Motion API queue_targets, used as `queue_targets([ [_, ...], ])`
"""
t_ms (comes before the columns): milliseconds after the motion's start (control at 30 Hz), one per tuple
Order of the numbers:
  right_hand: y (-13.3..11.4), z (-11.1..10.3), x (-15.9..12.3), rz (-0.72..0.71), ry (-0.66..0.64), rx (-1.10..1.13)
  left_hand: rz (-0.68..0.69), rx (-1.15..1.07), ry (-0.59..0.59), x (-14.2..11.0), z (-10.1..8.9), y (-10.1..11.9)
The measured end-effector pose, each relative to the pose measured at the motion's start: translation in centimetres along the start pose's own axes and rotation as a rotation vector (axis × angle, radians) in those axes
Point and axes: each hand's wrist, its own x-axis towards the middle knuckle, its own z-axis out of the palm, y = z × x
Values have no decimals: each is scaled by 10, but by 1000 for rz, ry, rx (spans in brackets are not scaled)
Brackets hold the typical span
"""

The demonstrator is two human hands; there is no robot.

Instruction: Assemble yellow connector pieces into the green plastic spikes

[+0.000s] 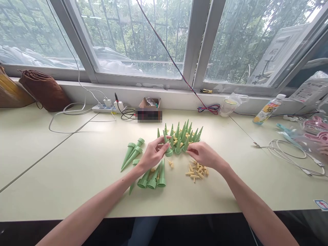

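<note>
My left hand (pixel 155 152) is closed around a green plastic watering spike (pixel 168 150), its point up and its wide ribbed end low. My right hand (pixel 203 153) is pinched beside the front of a group of upright green spikes (pixel 178 145); what its fingertips hold, if anything, is hidden. Small yellow pieces sit among that group. A pile of pale yellow plastic pieces (pixel 198 172) lies below my right hand. One more yellow piece (pixel 170 164) rests between my hands. Loose green spikes (pixel 152 182) lie in front of my left wrist, others (pixel 132 153) to its left.
Along the window sill stand a power strip (pixel 102 108), a small cardboard box (pixel 153 101), a plastic cup in a bag (pixel 228 105) and a bottle (pixel 269 110). A white cable (pixel 287 153) and pink plastic items (pixel 317 131) lie at right. A brown bag (pixel 44 89) stands far left.
</note>
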Motion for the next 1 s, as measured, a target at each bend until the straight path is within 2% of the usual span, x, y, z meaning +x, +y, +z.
queue_targets([
  [267, 15, -16, -3, 41, -129, -35, 45, 23, 5, -2, 1, 1],
  [600, 27, -16, -6, 145, -233, -113, 75, 41, -38, -4, 2, 2],
  [800, 25, -9, -6, 134, -256, -131, 103, 59, -59, -4, 3, 3],
  [1000, 18, -4, -4, 128, -216, -114, 119, 82, -74, -6, 4, 7],
])
